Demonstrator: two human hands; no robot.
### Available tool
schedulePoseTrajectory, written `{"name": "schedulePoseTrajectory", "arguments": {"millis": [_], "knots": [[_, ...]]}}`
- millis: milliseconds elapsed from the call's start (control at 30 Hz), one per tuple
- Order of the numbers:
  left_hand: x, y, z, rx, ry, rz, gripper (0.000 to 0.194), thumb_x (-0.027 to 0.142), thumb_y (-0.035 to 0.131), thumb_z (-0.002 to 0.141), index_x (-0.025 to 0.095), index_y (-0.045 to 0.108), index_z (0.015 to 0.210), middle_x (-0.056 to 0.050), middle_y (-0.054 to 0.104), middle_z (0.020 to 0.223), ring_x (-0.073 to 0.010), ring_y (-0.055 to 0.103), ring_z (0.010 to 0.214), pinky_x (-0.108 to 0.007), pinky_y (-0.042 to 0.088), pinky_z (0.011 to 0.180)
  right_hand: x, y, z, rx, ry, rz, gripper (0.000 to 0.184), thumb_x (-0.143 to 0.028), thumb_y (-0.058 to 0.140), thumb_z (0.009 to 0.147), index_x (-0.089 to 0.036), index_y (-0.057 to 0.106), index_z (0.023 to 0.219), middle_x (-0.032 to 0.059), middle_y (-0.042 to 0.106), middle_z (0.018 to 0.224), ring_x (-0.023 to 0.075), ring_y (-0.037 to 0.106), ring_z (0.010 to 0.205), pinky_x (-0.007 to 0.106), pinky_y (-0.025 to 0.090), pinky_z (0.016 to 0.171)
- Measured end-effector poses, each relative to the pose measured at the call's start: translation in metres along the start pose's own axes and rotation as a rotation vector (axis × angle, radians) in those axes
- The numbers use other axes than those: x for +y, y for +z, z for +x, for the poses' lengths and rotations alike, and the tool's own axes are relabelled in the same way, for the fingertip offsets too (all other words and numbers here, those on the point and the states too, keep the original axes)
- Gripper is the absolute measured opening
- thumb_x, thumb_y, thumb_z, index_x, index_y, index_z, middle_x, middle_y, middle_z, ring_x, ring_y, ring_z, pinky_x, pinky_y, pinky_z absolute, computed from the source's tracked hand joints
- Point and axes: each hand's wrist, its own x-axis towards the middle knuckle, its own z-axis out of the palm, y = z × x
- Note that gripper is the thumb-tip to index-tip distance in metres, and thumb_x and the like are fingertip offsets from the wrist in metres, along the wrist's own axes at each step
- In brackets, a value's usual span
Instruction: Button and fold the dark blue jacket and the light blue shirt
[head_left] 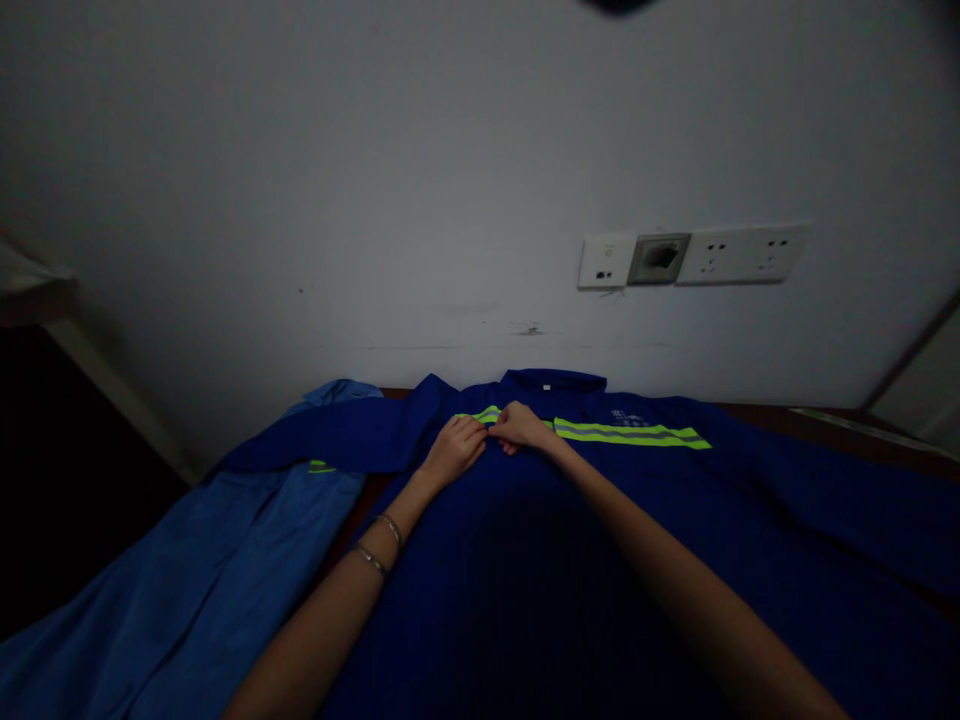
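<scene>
A dark blue work jacket [450, 560] lies spread front side up, its collar [555, 381] toward the wall. Across its chest runs a yellow-green reflective strip [634, 433] with a grey middle line. Both of my hands meet at the left part of that strip. My left hand [455, 450] is closed, its fingertips pressed together on the cloth just below the strip. Close beside it, my right hand [519, 428] pinches the jacket front with thumb and forefinger. The exact bit of cloth between the fingertips is too small and dark to make out.
A lighter blue garment [217, 580] lies at the left, partly under the jacket's sleeve [322, 437]. Behind the reddish-brown table [780, 417] rises a pale wall [337, 200] with a row of sockets [739, 256]. The light is dim.
</scene>
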Motion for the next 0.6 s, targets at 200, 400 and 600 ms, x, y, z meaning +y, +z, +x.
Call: {"name": "schedulePoseTrajectory", "arguments": {"millis": [200, 400, 600], "knots": [[-0.002, 0.004, 0.004, 0.039, -0.239, -0.231, 0.015, 0.014, 0.054, 0.08, 0.017, 0.065, 0.089, -0.006, 0.065, 0.092, -0.0179, 0.055, 0.089, -0.033, 0.04, 0.078, -0.002, -0.005, -0.006, 0.039, -0.158, 0.008, 0.017, -0.018, 0.057, 0.074, -0.011, 0.06, 0.059, 0.0019, 0.062, 0.052, 0.0082, 0.056, 0.041, 0.014, 0.044, 0.038], [-0.003, 0.01, 0.01, 0.103, -0.457, -0.41, 0.014, 0.012, 0.061, 0.072, 0.018, 0.069, 0.082, -0.003, 0.068, 0.082, -0.0164, 0.057, 0.082, -0.03, 0.043, 0.077, 0.003, -0.011, -0.005, -0.03, -0.317, -0.176, 0.025, -0.023, 0.066, 0.065, -0.012, 0.07, 0.087, 0.0004, 0.065, 0.065, 0.0106, 0.058, 0.054, 0.016, 0.043, 0.046], [-0.011, 0.011, 0.012, 0.118, -0.605, -0.538, 0.016, 0.012, 0.061, 0.072, 0.018, 0.071, 0.083, -0.003, 0.07, 0.082, -0.0152, 0.059, 0.077, -0.027, 0.044, 0.073, 0.007, -0.009, -0.002, 0.1, -0.407, -0.22, 0.025, -0.013, 0.059, 0.066, -0.013, 0.071, 0.088, 0.0022, 0.069, 0.071, 0.0128, 0.061, 0.063, 0.018, 0.043, 0.059]]}}
